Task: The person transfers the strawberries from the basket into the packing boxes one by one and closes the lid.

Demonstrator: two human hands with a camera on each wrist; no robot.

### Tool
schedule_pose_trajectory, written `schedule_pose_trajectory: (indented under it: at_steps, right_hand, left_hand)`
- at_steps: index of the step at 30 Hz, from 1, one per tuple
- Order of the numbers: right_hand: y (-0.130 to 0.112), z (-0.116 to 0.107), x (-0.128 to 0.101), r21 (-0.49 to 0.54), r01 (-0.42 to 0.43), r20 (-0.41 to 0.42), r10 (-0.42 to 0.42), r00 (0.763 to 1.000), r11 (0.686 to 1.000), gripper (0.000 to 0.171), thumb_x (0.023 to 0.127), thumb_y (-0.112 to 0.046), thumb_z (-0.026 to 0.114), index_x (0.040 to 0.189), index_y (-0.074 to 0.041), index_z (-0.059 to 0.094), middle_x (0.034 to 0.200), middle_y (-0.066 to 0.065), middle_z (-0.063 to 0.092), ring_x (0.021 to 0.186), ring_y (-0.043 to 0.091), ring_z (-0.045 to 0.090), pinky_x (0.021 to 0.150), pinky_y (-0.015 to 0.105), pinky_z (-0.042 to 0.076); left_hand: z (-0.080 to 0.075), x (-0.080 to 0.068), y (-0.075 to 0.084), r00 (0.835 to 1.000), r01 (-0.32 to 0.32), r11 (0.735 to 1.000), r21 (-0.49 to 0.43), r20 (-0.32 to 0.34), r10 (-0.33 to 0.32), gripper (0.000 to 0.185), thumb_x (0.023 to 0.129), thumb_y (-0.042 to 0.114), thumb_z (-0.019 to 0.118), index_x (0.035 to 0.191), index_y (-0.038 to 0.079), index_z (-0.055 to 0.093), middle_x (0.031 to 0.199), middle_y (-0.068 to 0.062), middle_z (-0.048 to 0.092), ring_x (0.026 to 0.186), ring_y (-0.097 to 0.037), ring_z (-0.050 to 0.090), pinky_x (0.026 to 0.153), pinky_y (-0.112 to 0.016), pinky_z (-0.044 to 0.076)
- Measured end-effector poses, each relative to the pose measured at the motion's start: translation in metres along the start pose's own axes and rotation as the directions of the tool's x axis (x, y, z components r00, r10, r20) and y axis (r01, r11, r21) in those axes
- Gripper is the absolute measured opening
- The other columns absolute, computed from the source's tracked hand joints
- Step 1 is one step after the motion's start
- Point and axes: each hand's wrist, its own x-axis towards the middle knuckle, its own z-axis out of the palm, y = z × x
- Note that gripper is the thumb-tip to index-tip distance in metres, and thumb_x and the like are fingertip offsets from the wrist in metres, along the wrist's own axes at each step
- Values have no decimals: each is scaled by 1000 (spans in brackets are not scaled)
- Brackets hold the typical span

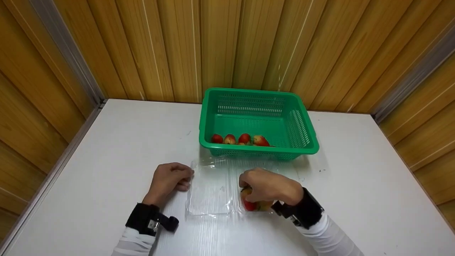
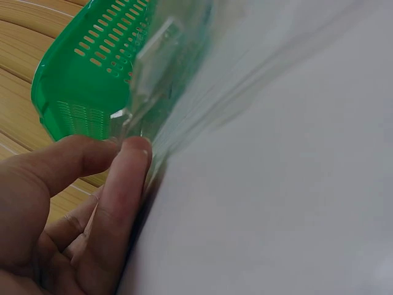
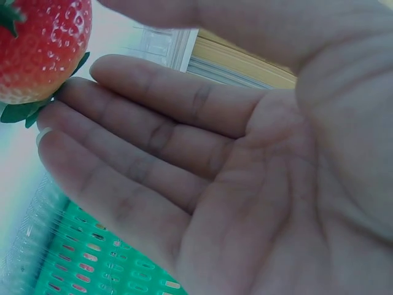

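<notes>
A clear plastic clamshell box lies opened flat on the white table, its two halves side by side. At its left edge, my left hand pinches the plastic rim between thumb and finger. Over the right half, my right hand reaches down and holds a red strawberry between its thumb and fingertips. Close up in the right wrist view, that strawberry shows green leaves against the fingertips. Another pale strawberry lies in the right half, partly hidden under the hand.
Just behind the box stands a green perforated basket, with several strawberries along its near side, partly hidden by the rim. Wood-patterned walls enclose the white table at the back and sides.
</notes>
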Motion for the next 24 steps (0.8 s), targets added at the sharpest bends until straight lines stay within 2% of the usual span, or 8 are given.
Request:
schedule_pose_trajectory:
  at_steps: [10,13,15,17,20,24]
  right_hand:
    - [1,-5,-1,5,-36,8,36,999,999,10,89,-2,75,84,-7,68,74,-5,50,68,13,46,58,26,39]
    - [2,-7,-2,2,-36,-6,36,999,999,7,91,-8,79,95,-5,74,82,-3,63,75,14,56,68,29,54]
    - [2,-11,-3,25,-28,-24,28,999,999,17,92,-10,81,107,-2,76,95,2,72,86,18,64,82,36,61]
    - [3,-15,-6,51,-10,-54,12,998,999,27,93,-10,81,118,0,75,110,9,75,100,25,69,95,43,61]
    - [6,-25,-11,72,30,-115,-21,993,997,31,95,-7,78,124,2,72,119,13,74,111,32,69,99,47,60]
    - [11,-42,-19,37,71,-200,-62,978,997,29,96,-8,79,123,1,73,117,10,74,109,30,69,97,46,61]
  left_hand:
    - [3,3,1,1000,-5,1000,-3,8,5,13,92,6,76,102,-3,78,81,-13,74,60,-19,71,59,-31,65]
    - [2,3,2,1000,-9,1000,-1,14,9,14,93,6,76,102,-3,78,83,-13,74,61,-19,72,60,-31,65]
    - [1,2,1,1000,-9,1000,0,19,9,14,93,7,76,103,-4,78,83,-14,74,62,-19,72,61,-32,65]
    - [0,0,1,1000,-10,1000,1,20,10,14,93,6,76,103,-4,78,84,-14,74,62,-18,71,61,-32,65]
    - [-2,-1,1,1000,-18,1000,1,13,18,14,92,6,77,103,-4,77,83,-14,73,61,-18,70,60,-32,65]
    - [0,0,1,1000,-25,1000,-15,17,26,16,92,5,77,103,-5,77,83,-14,73,61,-19,70,59,-32,65]
